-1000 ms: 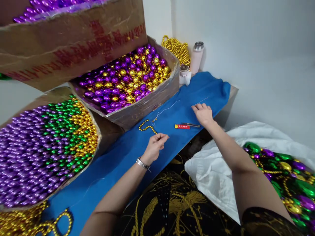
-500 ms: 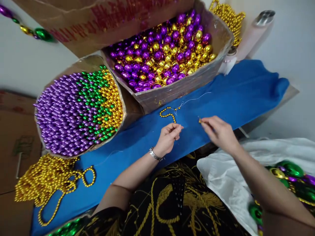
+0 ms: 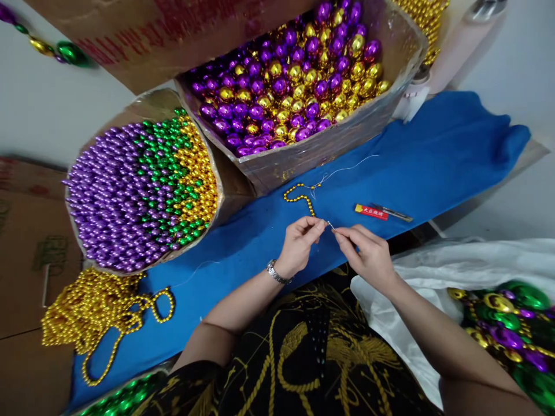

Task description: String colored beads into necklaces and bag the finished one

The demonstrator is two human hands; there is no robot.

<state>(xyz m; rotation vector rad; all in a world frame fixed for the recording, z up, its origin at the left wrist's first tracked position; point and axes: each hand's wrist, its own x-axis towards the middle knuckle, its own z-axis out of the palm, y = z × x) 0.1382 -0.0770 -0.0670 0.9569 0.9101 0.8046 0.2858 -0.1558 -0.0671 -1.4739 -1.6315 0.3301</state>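
Left hand (image 3: 299, 245) and right hand (image 3: 366, 254), fingertips pinched on fine white thread (image 3: 347, 169), meet over open blue cloth (image 3: 433, 162); the short gold-bead strand (image 3: 299, 198) lies just beyond, near the bead-filled cardboard box (image 3: 321, 153).

Bright, even, diffuse light falls from above and throws no hard shadows. Only a soft shade lies on the blue cloth (image 3: 433, 162) of the table, along the foot of the brown cardboard box (image 3: 312, 157). The glossy purple and gold round beads (image 3: 299, 86) at 12 o'clock each carry a small white glint. The white wall (image 3: 520, 69) at 2 o'clock looks nearly washed out. Wide-angle bending curves the edges, and the green and gold bead string (image 3: 65, 52) at 10 o'clock is smeared. The small silvery thing (image 3: 330, 225) in the grips of the left hand (image 3: 299, 245) and right hand (image 3: 368, 257) is too fine to resolve.
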